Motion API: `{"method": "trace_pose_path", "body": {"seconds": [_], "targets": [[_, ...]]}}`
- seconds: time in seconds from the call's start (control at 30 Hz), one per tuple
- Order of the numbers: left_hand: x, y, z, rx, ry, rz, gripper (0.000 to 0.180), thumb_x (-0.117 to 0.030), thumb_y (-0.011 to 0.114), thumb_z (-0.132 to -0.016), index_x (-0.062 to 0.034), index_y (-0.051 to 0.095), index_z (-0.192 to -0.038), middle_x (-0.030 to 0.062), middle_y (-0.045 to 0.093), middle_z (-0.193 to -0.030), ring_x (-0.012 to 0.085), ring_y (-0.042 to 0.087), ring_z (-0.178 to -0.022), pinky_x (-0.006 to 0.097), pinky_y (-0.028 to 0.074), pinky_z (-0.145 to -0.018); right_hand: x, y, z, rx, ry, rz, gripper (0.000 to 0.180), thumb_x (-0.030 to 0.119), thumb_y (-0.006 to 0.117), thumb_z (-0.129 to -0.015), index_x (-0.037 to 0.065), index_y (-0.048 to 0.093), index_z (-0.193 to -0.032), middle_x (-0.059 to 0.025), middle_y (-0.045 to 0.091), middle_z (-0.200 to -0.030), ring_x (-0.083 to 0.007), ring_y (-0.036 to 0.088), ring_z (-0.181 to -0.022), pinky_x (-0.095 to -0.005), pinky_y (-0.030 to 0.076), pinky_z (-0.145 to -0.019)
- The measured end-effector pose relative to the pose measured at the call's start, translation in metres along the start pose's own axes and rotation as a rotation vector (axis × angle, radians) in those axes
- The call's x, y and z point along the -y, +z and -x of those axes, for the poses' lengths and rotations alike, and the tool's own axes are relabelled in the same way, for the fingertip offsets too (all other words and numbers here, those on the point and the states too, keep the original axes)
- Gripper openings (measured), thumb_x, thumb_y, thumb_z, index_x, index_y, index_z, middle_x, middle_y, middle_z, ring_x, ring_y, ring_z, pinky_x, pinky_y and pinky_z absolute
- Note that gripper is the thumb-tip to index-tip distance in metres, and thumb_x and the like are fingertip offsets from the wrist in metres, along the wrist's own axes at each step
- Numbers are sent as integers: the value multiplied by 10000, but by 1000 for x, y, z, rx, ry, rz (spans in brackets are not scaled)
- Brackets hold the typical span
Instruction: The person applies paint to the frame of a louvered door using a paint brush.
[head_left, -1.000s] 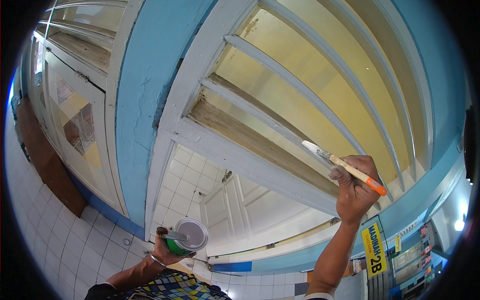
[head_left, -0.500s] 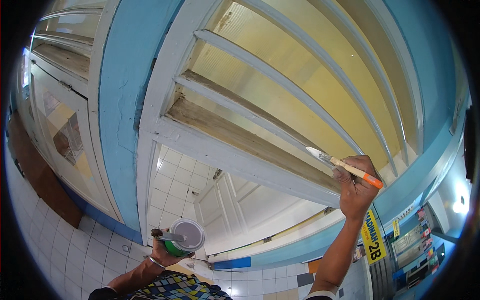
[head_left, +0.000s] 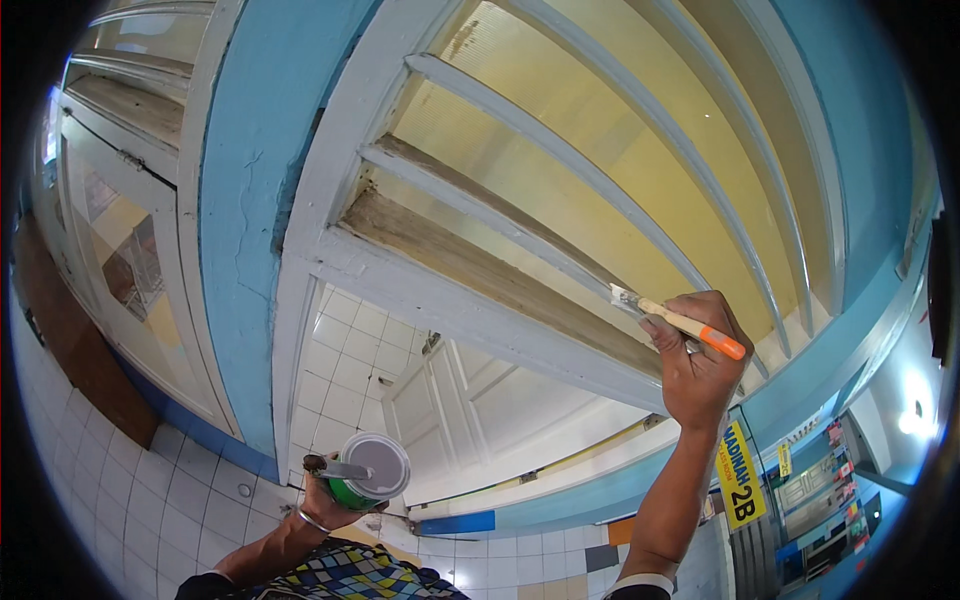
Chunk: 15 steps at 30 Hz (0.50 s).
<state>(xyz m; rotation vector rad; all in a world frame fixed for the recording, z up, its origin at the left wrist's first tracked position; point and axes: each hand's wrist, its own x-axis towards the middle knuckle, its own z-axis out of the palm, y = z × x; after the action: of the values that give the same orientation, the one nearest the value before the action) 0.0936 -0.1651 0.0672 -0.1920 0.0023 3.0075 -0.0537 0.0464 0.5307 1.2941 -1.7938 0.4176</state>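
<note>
My right hand [head_left: 695, 362] is closed round a paintbrush [head_left: 685, 322] with a pale wooden handle and an orange end. Its white-coated bristles meet a grey-white slat [head_left: 480, 208] of the louvred frame above the doorway. Low in the view, my left hand [head_left: 328, 507] grips a green paint can [head_left: 385, 470] with light grey paint inside. A flat, paint-smeared tool [head_left: 343, 469] with a dark brown end lies across the can's rim, by the left thumb; its kind is unclear. Bare, brownish wood [head_left: 420, 235] shows on the ledge below the slat.
Behind the slats is a yellowish ribbed pane [head_left: 560, 130]. A white panelled door [head_left: 480, 420] stands beyond the doorway. A blue post [head_left: 245, 200] rises at left, beside another door [head_left: 130, 260]. A yellow sign [head_left: 740, 475] hangs at right, above the tiled floor [head_left: 200, 500].
My right hand and the paintbrush have shifted slightly left and up along the slat. My left hand holds the can much as before. The view has tilted a little.
</note>
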Motion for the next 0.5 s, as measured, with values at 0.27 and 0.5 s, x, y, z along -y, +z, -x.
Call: {"method": "trace_pose_path", "body": {"seconds": [0.27, 0.5], "targets": [[-5, 5, 8, -32, 3, 90, 654, -631, 439, -923, -144, 602, -1327, 173, 599, -1331, 409, 604, -1158, 602, 497, -876, 1, 21, -1, -154, 37, -318, 249, 120, 857, -842, 35, 689, -1006, -90, 705, -914, -218, 685, -807, -317, 550, -695], [-7, 0, 6, 9, -15, 105, 648, -617, 430, -927, -148, 597, -1343, 164, 599, -1334, 410, 597, -1175, 608, 491, -896, -20, -12, 31, -119, 179, -175, 244, 97, 846, -857, 27, 687, -1029, -94, 698, -930, -209, 670, -841, -321, 535, -740]]}}
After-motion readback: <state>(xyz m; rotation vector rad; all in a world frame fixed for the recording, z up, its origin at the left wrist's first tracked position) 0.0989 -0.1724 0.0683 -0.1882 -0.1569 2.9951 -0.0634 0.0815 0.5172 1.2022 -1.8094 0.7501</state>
